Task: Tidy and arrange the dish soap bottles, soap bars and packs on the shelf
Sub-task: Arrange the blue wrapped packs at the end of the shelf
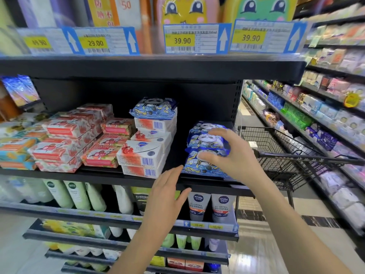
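A stack of blue panda-print packs (205, 167) stands at the right end of the black shelf (110, 176). My right hand (227, 153) grips the top of that stack, thumb in front and fingers over it. My left hand (167, 188) hovers with straight fingers just left of the stack's bottom pack, at the shelf edge. Another blue panda pack (153, 107) lies on top of a pile of white and red soap boxes (145, 153). Red floral soap packs (65, 141) fill the shelf's left half.
Green and white bottles (77, 196) and Nivea Men tubes (198, 206) stand on the shelf below. A black shopping cart (280, 153) sits right of the shelf end. Price tags (181, 39) hang from the shelf above. More stocked shelves (325, 107) line the aisle's right side.
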`<state>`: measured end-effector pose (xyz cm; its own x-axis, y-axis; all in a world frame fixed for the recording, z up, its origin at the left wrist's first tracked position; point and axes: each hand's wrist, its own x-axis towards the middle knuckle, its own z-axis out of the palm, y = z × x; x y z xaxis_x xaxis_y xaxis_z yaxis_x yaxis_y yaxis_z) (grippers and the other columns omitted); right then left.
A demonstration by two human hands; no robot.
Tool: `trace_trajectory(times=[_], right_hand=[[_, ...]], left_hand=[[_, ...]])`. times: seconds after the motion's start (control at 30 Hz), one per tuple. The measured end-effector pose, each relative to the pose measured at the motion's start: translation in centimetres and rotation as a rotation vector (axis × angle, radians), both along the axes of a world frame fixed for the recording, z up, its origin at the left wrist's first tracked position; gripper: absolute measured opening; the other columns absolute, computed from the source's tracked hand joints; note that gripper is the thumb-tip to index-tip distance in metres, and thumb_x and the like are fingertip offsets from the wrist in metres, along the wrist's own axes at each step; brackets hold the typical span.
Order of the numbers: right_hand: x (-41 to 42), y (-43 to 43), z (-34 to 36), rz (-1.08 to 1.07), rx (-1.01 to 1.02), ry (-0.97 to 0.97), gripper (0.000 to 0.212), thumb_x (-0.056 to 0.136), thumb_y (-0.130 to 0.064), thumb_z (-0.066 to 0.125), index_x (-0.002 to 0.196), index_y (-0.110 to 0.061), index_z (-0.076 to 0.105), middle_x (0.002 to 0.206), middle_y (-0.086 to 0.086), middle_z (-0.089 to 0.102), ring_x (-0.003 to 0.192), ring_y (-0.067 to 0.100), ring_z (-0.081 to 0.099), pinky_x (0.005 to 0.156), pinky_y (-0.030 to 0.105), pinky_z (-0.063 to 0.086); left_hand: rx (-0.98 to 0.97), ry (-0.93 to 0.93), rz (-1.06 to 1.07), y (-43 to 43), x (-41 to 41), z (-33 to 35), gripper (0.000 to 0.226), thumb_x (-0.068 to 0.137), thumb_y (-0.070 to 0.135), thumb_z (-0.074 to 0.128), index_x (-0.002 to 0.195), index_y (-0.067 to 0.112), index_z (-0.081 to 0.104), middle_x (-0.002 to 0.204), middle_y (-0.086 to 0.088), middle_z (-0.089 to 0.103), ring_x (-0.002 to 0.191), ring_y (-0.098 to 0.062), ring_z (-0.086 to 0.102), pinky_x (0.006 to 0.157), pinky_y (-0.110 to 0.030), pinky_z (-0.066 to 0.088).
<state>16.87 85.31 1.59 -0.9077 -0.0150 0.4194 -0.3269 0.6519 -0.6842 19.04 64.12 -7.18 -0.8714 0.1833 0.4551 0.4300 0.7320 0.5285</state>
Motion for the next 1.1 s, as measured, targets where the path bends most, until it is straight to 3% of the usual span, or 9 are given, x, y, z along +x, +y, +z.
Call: trace_trajectory(times=[0.07,0.17,0.3,0.4,0.57,0.73,0.9,1.1], right_hand=[[-1.8,-1.7,2.3,0.045,0.007,-0.032,0.071,0.078,-0.051,0.084,0.141,-0.033,0.056,0.135,-0.02,0.054,0.122,-0.002,0.048,0.089,0.008,0.035],[-6.0,-4.8,5.4,0.108,0.099,-0.017,0.082,0.08,-0.049,0.083,0.15,-0.025,0.047,0.149,-0.006,0.05,0.136,0.011,0.046,0.101,0.018,0.034],[-11.6,-8.4,7.8,0.132,0.221,-0.092,0.101,0.077,-0.055,0.083,0.158,-0.027,0.03,0.162,0.0,0.035,0.147,0.021,0.036,0.117,0.034,0.034],[-14.1,-9.6,7.8,0.165,0.305,-0.132,0.103,0.078,-0.059,0.081,0.16,-0.028,0.027,0.163,0.002,0.034,0.148,0.025,0.035,0.118,0.043,0.036],[-14.7,-9.6,7.6,0.162,0.277,-0.087,0.086,0.079,-0.048,0.084,0.151,-0.022,0.044,0.151,0.002,0.049,0.137,0.02,0.048,0.106,0.028,0.04],[-11.9,-6.4,7.0,0.122,0.181,-0.064,0.08,0.076,-0.046,0.086,0.145,-0.026,0.052,0.14,0.001,0.056,0.125,0.017,0.056,0.099,0.024,0.042],[-8.1,-1.2,4.6,0.039,0.123,-0.048,0.074,0.08,-0.041,0.085,0.145,-0.025,0.052,0.132,-0.003,0.053,0.12,0.014,0.055,0.097,0.022,0.039],[-6.0,2.7,1.9,0.007,0.185,-0.12,0.081,0.084,-0.046,0.08,0.152,-0.022,0.044,0.15,0.002,0.047,0.136,0.02,0.048,0.108,0.034,0.041]], left_hand=[[-0.001,-0.003,-0.006,0.0,0.0,0.0,0.062,0.095,0.032,0.071,0.151,0.023,0.047,0.145,0.007,0.055,0.134,-0.012,0.048,0.111,-0.022,0.033],[-0.002,-0.014,0.0,0.0,-0.1,0.0,0.063,0.096,0.033,0.07,0.153,0.026,0.044,0.146,0.01,0.054,0.136,-0.01,0.045,0.11,-0.02,0.033],[0.006,-0.02,-0.004,0.0,-0.2,0.0,0.063,0.097,0.034,0.069,0.153,0.029,0.042,0.147,0.012,0.051,0.137,-0.007,0.042,0.111,-0.015,0.027],[0.011,-0.027,-0.004,0.0,-0.1,0.2,0.062,0.098,0.036,0.066,0.154,0.03,0.04,0.149,0.013,0.049,0.139,-0.007,0.041,0.113,-0.018,0.029],[0.017,-0.035,-0.001,-0.1,-0.2,0.3,0.061,0.1,0.036,0.064,0.155,0.03,0.038,0.152,0.012,0.046,0.142,-0.008,0.038,0.116,-0.021,0.029],[0.018,-0.041,-0.005,-0.2,-0.3,0.0,0.062,0.099,0.037,0.065,0.155,0.031,0.038,0.151,0.013,0.047,0.142,-0.008,0.04,0.115,-0.023,0.033],[0.007,-0.038,-0.006,-0.1,-0.4,-0.2,0.062,0.098,0.037,0.067,0.153,0.03,0.041,0.147,0.011,0.052,0.137,-0.01,0.045,0.111,-0.017,0.03],[0.002,-0.044,0.005,0.0,-0.3,0.0,0.063,0.096,0.034,0.07,0.152,0.029,0.044,0.144,0.009,0.055,0.135,-0.01,0.046,0.106,-0.015,0.029]])
